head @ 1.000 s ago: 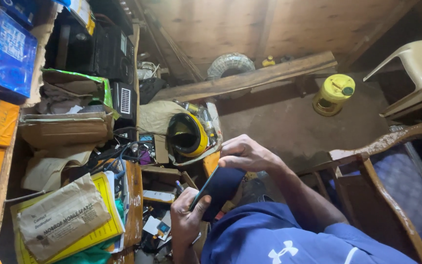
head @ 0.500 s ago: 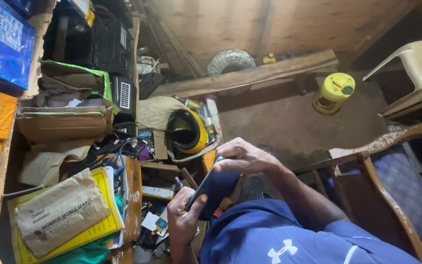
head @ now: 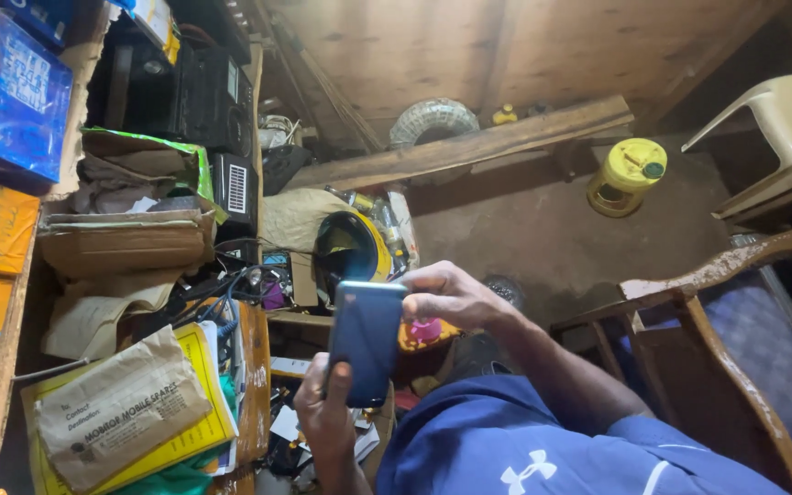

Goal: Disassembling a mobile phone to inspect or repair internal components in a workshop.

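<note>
Both my hands hold a dark blue phone in front of my blue shirt. My left hand grips its lower part from the left, thumb on its face. My right hand pinches its top right corner, with the forearm running down to the right. The phone stands nearly upright, its top edge in front of a yellow and black helmet. A small pink object sits on the surface just beyond the phone.
To the left are cluttered shelves with a brown envelope, cardboard boxes, a blue packet and a black radio. A yellow jar stands on the floor. A wooden chair is at right, and a white plastic chair behind it.
The phone has swung from a tilt to nearly upright and shifted a little left. My left hand slid lower on it; my right hand stays at its top.
</note>
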